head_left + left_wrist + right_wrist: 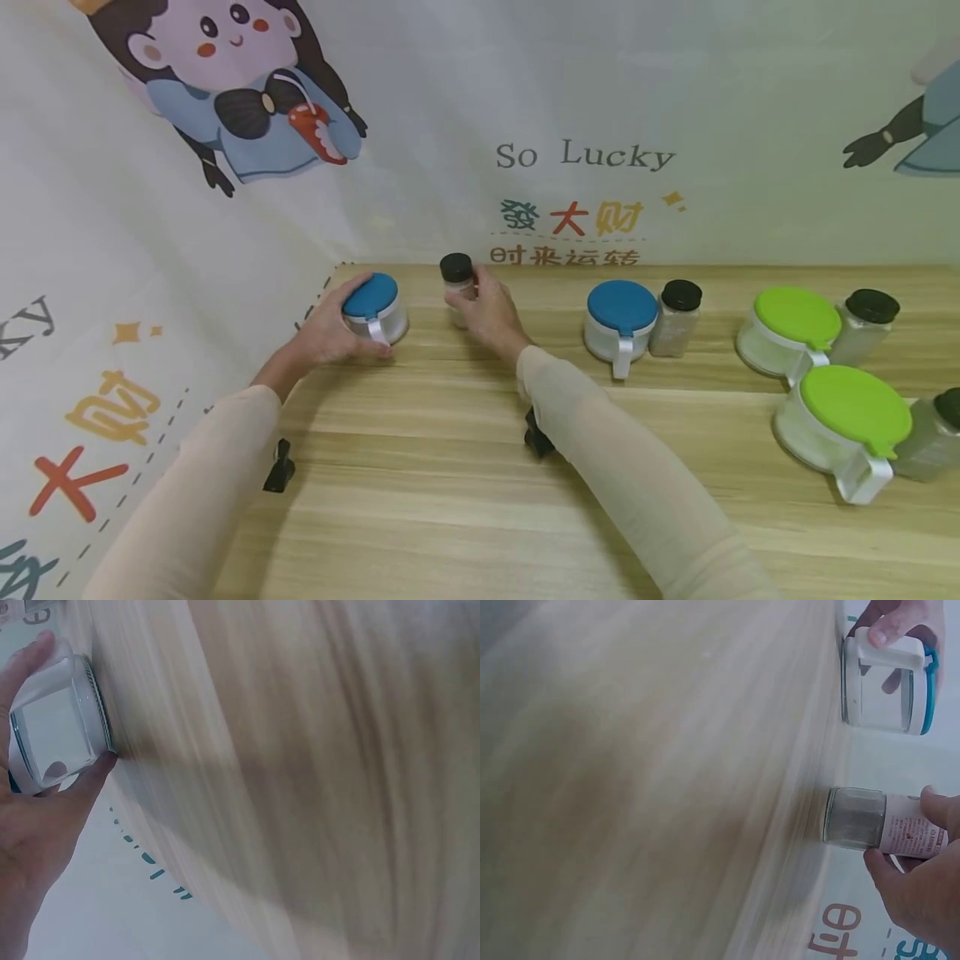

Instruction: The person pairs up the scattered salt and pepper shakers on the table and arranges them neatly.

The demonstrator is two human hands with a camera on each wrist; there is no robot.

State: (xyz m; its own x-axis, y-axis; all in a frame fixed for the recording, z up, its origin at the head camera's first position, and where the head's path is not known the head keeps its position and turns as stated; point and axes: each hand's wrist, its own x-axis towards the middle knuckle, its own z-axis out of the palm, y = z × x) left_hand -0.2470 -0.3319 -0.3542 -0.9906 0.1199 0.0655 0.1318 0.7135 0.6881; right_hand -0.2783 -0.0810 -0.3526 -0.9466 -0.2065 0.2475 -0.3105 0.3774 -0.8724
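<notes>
At the far left corner of the table, my left hand (337,327) grips a clear seasoning jar (393,322) with a blue lid and white handle. The thumb and fingers reach round its sides in the left wrist view, where the jar (56,731) is partly covered by the hand (34,832). A short gap to the right, my right hand (491,312) pinches an upright spice bottle (457,286) with a black cap. Its label and dark lower part show in the right wrist view, where the bottle (859,819) stands at the table surface; whether it touches cannot be told.
Right of my right hand stand another blue-lidded jar (621,321) and a black-capped bottle (677,321). Further right are two green-lidded jars, one behind (795,321) and one nearer (853,408), each beside a bottle. Printed cloth (420,100) hangs behind the wooden table (420,500). Black clips (280,468) lie nearer.
</notes>
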